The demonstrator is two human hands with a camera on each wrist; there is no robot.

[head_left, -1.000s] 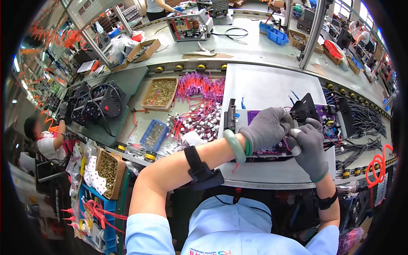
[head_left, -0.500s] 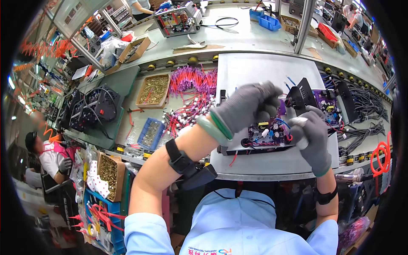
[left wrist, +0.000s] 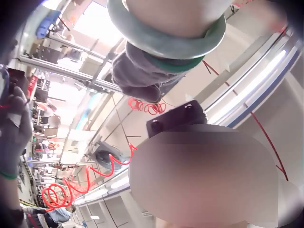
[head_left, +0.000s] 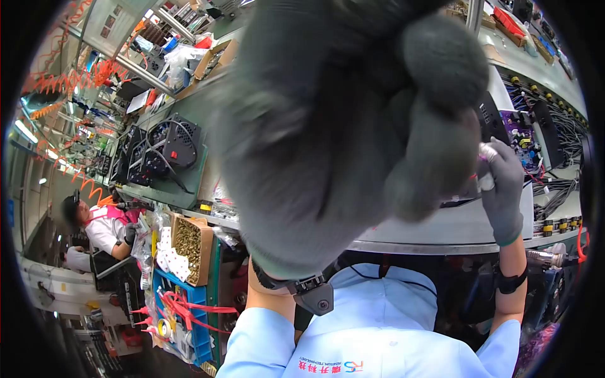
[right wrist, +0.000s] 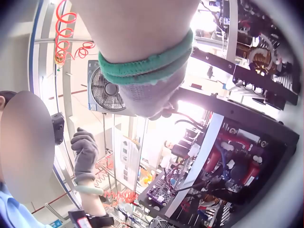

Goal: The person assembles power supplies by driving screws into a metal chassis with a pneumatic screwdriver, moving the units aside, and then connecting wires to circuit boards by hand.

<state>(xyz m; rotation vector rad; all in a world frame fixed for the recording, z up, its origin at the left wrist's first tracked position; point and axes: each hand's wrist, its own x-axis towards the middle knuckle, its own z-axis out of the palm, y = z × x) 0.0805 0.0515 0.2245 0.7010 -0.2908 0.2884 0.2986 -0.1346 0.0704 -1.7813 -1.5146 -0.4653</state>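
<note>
My gloved left hand [head_left: 353, 126] is raised close to the head camera and covers much of the bench. Its fingers are loosely curled, with nothing seen in them; the right wrist view shows this left hand [right wrist: 85, 151] beside the head. Lower at the bench, my gloved right hand [head_left: 504, 189] has white wrapping on its fingertips. Thumb and finger pinch what looks like a thin red and purple wire [head_left: 484, 158], mostly hidden. Behind that hand stand a black panel [head_left: 491, 120] and a purple circuit board [head_left: 518, 135].
Bundled black cables [head_left: 564, 201] lie at the right. On the left are a black machine housing [head_left: 165, 148], a box of brass screws [head_left: 189, 246] and a blue bin [head_left: 195, 302] with red-tipped items. Another person [head_left: 107, 227] sits at far left.
My left hand has left the circuit board and risen to the head, blocking the view of the bench. My right hand stays near the board, and the view has shifted.
</note>
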